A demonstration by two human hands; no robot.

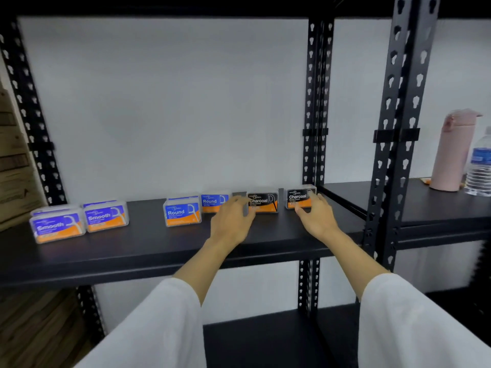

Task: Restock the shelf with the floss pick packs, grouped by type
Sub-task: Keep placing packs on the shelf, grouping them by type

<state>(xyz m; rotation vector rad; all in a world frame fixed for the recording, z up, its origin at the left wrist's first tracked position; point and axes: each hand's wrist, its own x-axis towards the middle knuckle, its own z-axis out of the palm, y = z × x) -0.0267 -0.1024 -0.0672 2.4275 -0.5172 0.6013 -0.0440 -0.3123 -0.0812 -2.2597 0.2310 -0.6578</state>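
Floss pick packs stand in pairs on the black shelf (148,243). Two blue and orange Smooth packs (57,226) (106,215) sit at the left. Two blue Round packs (182,212) (214,201) are in the middle. Two black Charcoal packs are at the right, near the shelf's upright post. My left hand (233,221) grips the left end of the left Charcoal pack (264,201), thumb at its front. My right hand (317,215) holds the right Charcoal pack (299,197), fingers on its right side and thumb under its front edge. Both packs rest on the shelf.
Black slotted uprights (314,102) (398,128) separate this bay from the neighbouring shelf, which carries a pink flask (451,152) and a water bottle (481,166). Cardboard boxes (13,160) stand at the far left. A lower shelf (265,338) lies below my sleeves.
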